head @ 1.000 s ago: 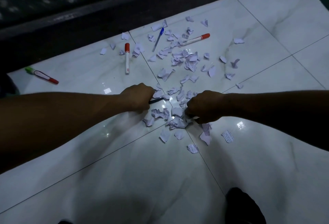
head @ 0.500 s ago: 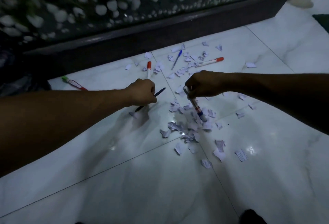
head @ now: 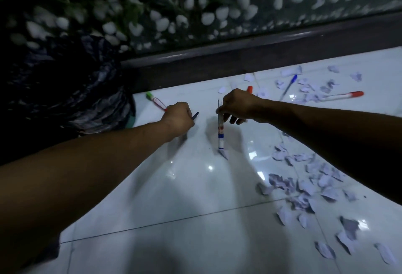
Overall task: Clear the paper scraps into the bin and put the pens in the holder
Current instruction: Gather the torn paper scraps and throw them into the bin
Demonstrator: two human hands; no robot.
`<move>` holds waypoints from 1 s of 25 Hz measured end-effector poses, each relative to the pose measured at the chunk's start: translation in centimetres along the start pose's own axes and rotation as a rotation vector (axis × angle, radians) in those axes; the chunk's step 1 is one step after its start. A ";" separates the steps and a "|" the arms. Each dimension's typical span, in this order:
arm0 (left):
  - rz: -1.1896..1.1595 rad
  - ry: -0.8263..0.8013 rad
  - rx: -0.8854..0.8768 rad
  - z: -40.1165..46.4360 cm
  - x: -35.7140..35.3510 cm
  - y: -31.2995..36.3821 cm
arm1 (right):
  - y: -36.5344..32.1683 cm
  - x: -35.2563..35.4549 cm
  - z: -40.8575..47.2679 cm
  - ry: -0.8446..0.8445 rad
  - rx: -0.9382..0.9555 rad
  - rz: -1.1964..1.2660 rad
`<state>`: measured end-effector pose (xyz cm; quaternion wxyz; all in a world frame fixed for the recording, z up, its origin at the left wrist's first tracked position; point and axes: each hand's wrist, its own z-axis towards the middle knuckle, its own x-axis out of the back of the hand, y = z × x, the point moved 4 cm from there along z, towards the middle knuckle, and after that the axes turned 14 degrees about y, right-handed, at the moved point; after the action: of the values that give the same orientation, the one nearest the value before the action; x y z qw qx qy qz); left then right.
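My left hand (head: 178, 118) is closed around a dark pen (head: 195, 115) whose tip sticks out to the right. My right hand (head: 235, 105) pinches a white marker with a blue band (head: 220, 134), which hangs nearly vertical above the tiled floor. A green-capped marker (head: 155, 101) lies on the floor just beyond my left hand. Further right lie a blue pen (head: 289, 86), a red-capped marker (head: 342, 96) and another red-capped marker (head: 250, 89) partly hidden behind my right hand. Paper scraps (head: 304, 184) are scattered at the right.
A black bin bag (head: 71, 91) stands at the left by the floor's edge. A dark raised ledge (head: 239, 56) runs along the back, with white pebbles and plants behind it. The glossy white floor (head: 174, 186) extends in front of me.
Both hands lifted off the scrap pile and moved left toward the black bag, each carrying its pen. The view swung left, so the scraps now sit at the right.
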<state>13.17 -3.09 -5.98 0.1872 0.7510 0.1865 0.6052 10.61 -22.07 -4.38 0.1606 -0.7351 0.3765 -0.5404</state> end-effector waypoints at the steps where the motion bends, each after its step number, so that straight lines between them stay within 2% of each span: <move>1: -0.011 0.020 0.027 0.4 0.1 -1.1 | -0.6 -1.1 0.8 -0.006 -0.020 0.020; 4: 0.005 0.057 0.062 1.1 0.4 -3.8 | -1.6 -4.0 2.2 -0.022 -0.060 0.059; 9: 0.039 0.021 -0.019 1.0 0.1 -4.9 | -1.8 -4.7 2.7 -0.002 -0.021 0.012; 13: 0.091 -0.033 -0.259 -0.7 -0.8 -2.8 | 0.4 -2.6 1.0 -0.005 0.130 -0.184; 17: 0.213 -0.171 -0.500 -3.4 -2.9 0.1 | 3.7 0.3 -2.5 -0.018 0.297 -0.565; 19: 0.279 -0.249 -0.546 -5.2 -4.8 1.9 | 5.9 2.0 -5.7 -0.082 0.375 -0.745; 22: 0.390 -0.350 -0.537 -7.4 -7.9 4.1 | 9.4 3.5 -10.7 -0.269 0.367 -0.776; 25: 0.479 -0.415 -0.470 -9.2 -10.2 5.8 | 13.3 4.0 -15.3 -0.579 0.108 -0.638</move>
<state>2.46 -12.80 -9.80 0.2415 0.8162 -0.1794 0.4932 -7.93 -31.22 -4.67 0.1226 -0.9265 0.0410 -0.3533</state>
